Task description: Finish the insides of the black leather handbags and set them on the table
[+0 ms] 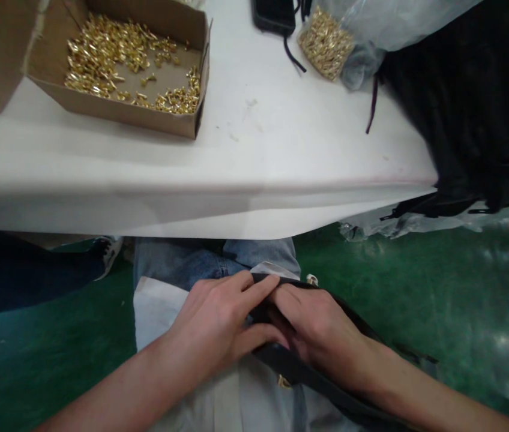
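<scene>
Across my lap lies a black bag (302, 365) with gold-coloured metal fittings at its edges. My left hand (225, 312) is closed on its near end, the fingers over the far edge and the thumb on the inner side. My right hand (320, 321) reaches into the opening between the two black edges, its fingers bent and pressed against the material close to the left fingertips. Both sets of fingertips are partly hidden, so anything small between them cannot be made out.
A cardboard box (132, 117) of gold-coloured rivet-like pieces stands on the white-covered table (245, 162). Farther right are a bag of small gold pieces (326, 45), a black device (275, 15) and a black pile (475, 108). Another person's leg (33, 270) shows at left.
</scene>
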`<action>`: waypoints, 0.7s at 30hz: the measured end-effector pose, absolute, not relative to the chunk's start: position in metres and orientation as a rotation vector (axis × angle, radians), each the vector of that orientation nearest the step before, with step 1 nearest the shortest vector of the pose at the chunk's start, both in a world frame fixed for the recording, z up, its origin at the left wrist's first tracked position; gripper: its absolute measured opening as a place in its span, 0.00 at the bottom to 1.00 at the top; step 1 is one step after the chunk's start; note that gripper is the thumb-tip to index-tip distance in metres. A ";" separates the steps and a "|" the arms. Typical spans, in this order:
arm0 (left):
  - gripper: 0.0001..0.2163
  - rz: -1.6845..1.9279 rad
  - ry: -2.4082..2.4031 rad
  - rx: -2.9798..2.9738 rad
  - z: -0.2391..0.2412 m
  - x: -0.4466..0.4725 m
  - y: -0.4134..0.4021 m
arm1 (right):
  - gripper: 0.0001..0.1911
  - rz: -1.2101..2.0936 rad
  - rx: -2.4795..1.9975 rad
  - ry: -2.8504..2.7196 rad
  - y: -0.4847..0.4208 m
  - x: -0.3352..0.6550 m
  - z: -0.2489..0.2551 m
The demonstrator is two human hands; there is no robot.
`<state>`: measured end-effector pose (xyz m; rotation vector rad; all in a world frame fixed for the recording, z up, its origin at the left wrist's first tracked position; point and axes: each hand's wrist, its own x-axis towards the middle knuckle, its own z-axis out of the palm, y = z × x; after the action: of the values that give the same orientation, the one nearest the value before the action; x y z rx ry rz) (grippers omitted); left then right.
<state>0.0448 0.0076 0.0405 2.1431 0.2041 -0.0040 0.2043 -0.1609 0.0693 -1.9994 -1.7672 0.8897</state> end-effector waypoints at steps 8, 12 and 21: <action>0.39 -0.202 0.219 2.013 0.071 0.076 0.020 | 0.05 0.877 -1.875 -1.858 -0.143 0.231 0.089; 0.36 -0.160 0.226 1.815 0.060 0.067 0.031 | 0.09 0.840 -1.878 -1.859 -0.139 0.234 0.086; 0.17 -0.092 0.024 1.657 0.016 0.062 0.051 | 0.07 1.033 -1.781 -1.573 -0.139 0.235 0.056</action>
<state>0.0617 0.0512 0.0164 1.6570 0.0236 -0.0915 0.2354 -0.1392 0.0563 -1.7809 -1.5727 1.0330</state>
